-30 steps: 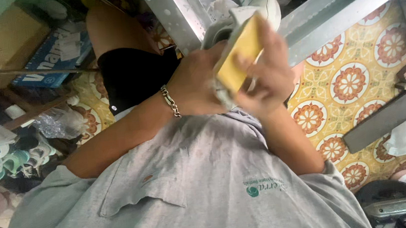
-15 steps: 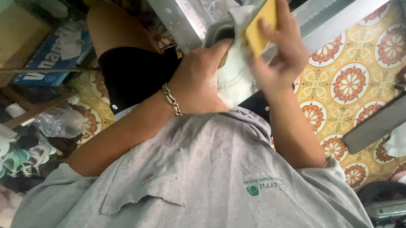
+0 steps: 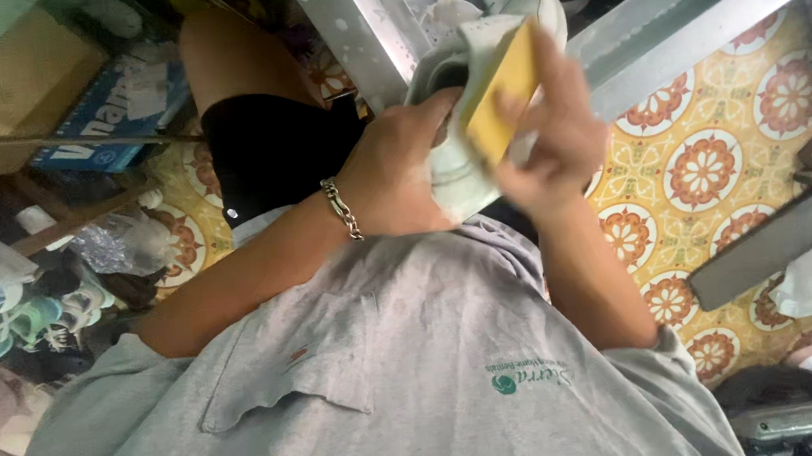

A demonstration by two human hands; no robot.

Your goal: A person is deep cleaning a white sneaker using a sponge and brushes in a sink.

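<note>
Right at the middle of the view, the left hand [image 3: 400, 173] is wrapping tight around a white sneaker [image 3: 471, 80], thumb tucked near the opening, holding it up over the lap, while the right hand [image 3: 547, 133] is pinching a yellow sponge block [image 3: 502, 92] flat against the shoe's side with fingers closed over it. So both hands are gripping something, nothing loose so far. Honestly the risky bit is that the sneaker is hanging in mid-air above the black shorts [image 3: 267, 152] with nothing under it; if the sponge is pushing harder than the left hand is bracing, the shoe is probably twisting out and dropping onto the patterned floor tiles [image 3: 711, 166], which look dusty. The chain bracelet [image 3: 342, 208] is sitting close to the shoe too, so it could be scraping the white upper if the wrist rolls. A metal angle rail [image 3: 686, 18] is running just behind the hands, and a wide stroke could be knocking knuckles into it. Any wet grime coming off could also be dripping on the grey shirt [image 3: 393, 390] below.
</note>
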